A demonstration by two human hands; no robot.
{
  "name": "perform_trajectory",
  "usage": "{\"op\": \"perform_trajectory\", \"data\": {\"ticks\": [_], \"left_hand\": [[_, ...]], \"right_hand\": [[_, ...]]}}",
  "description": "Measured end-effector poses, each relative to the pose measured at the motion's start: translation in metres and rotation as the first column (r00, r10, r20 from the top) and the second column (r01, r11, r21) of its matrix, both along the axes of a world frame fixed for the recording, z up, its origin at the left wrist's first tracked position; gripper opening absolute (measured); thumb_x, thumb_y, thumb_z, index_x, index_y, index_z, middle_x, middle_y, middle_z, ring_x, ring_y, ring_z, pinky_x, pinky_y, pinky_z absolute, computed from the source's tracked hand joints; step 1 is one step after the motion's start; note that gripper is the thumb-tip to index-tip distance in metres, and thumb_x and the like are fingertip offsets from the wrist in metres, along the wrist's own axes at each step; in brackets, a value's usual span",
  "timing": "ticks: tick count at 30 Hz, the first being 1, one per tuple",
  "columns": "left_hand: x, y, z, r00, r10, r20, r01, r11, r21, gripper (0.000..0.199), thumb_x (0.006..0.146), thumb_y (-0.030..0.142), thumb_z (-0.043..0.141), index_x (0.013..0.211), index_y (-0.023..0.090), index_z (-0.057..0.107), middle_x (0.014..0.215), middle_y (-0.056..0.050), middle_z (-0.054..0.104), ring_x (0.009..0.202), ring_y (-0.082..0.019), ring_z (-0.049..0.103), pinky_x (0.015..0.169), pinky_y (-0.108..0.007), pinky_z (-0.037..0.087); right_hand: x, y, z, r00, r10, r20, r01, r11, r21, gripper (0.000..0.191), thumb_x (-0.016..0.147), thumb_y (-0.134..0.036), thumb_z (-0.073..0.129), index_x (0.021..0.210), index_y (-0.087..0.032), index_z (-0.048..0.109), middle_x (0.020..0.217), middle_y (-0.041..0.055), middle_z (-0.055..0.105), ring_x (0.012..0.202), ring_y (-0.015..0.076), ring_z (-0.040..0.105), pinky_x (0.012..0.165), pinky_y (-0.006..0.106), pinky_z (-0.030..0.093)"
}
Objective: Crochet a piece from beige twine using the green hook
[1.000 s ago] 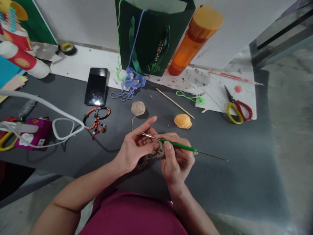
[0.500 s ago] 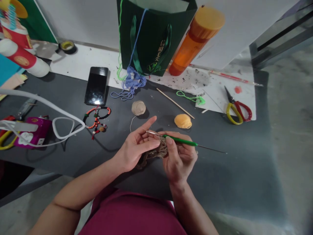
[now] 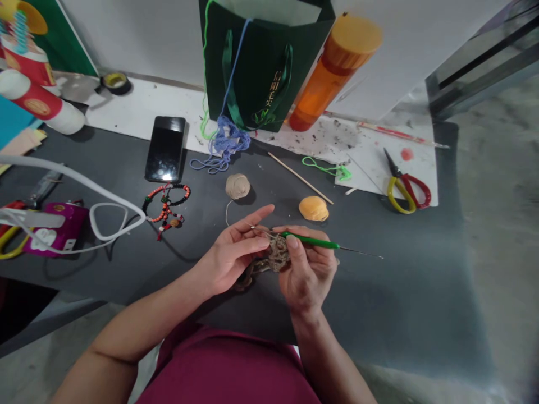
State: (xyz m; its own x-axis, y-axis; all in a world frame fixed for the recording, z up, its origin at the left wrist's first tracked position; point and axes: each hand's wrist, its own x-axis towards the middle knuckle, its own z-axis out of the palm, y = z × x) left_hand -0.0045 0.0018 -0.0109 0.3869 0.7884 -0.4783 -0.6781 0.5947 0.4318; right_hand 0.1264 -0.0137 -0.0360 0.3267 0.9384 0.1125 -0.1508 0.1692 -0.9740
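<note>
My right hand (image 3: 309,272) is closed round a crochet hook (image 3: 314,241) with a green grip. Its thin metal tip points left toward my other hand, and a second thin end sticks out to the right. Between the hands hangs a piece of brown crochet work (image 3: 278,253), its lower part trailing below my left fingers. My left hand (image 3: 231,252) pinches the edge of this piece, index finger stretched out. From that finger beige yarn runs up to a small ball of yarn (image 3: 238,186) on the table. The exact stitch at the hook's tip is too small to make out.
A yellow yarn ball (image 3: 314,208), a wooden stick (image 3: 301,178) and scissors (image 3: 407,188) lie beyond my hands. Behind stand a dark green paper bag (image 3: 261,67) and an orange bottle (image 3: 332,73). A phone (image 3: 165,148), a beaded bracelet (image 3: 166,205) and a white cable (image 3: 96,188) lie left.
My left thumb has drawn back slightly left, showing more of the crochet work. The left index finger tilts lower to the right. The hook stays in my right hand, with its tip slightly left.
</note>
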Motion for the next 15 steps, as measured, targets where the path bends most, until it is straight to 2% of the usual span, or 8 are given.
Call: {"op": "perform_trajectory", "data": {"ticks": [3,8,13,15], "left_hand": [[0.0012,-0.0002,-0.0014,1.000,-0.001,0.013,0.001,1.000,0.003,0.048,0.070,0.018,0.086,0.117,0.025,0.078,0.085,0.002,0.074,0.074,-0.010,0.060,0.082,-0.028,0.045],[0.0036,-0.0013,-0.0003,0.999,0.013,0.033,-0.014,0.999,0.034,0.052,0.069,0.018,0.089,0.119,0.027,0.077,0.098,-0.001,0.080,0.086,-0.014,0.068,0.088,-0.029,0.048],[0.0044,-0.0012,0.0036,0.997,0.064,-0.032,-0.064,0.998,0.000,0.055,0.062,0.015,0.094,0.114,0.028,0.080,0.084,0.002,0.079,0.075,-0.009,0.067,0.082,-0.024,0.049],[0.0039,-0.0001,0.0045,0.995,0.084,-0.054,-0.084,0.996,0.002,0.059,0.059,0.016,0.096,0.114,0.027,0.080,0.085,0.002,0.079,0.075,-0.009,0.067,0.079,-0.023,0.049]], "right_hand": [[-0.0005,0.0003,-0.0008,1.000,0.002,-0.016,-0.002,1.000,-0.014,0.006,0.087,-0.024,0.075,0.092,-0.027,0.074,0.088,-0.0020,0.079,0.084,0.0153,0.076,0.082,0.031,0.061],[-0.0009,-0.0008,-0.0022,1.000,0.010,-0.003,-0.011,0.999,-0.046,0.006,0.088,-0.028,0.075,0.092,-0.025,0.073,0.088,0.0000,0.078,0.083,0.0167,0.076,0.080,0.033,0.062],[-0.0019,0.0006,-0.0079,0.998,0.054,-0.042,-0.058,0.994,-0.089,0.010,0.087,-0.032,0.076,0.091,-0.023,0.074,0.089,0.0030,0.079,0.084,0.0188,0.076,0.081,0.035,0.062],[-0.0026,0.0028,-0.0100,0.996,0.062,-0.069,-0.070,0.992,-0.105,0.013,0.085,-0.033,0.078,0.090,-0.022,0.074,0.088,0.0036,0.080,0.084,0.0197,0.077,0.081,0.035,0.062]]}}
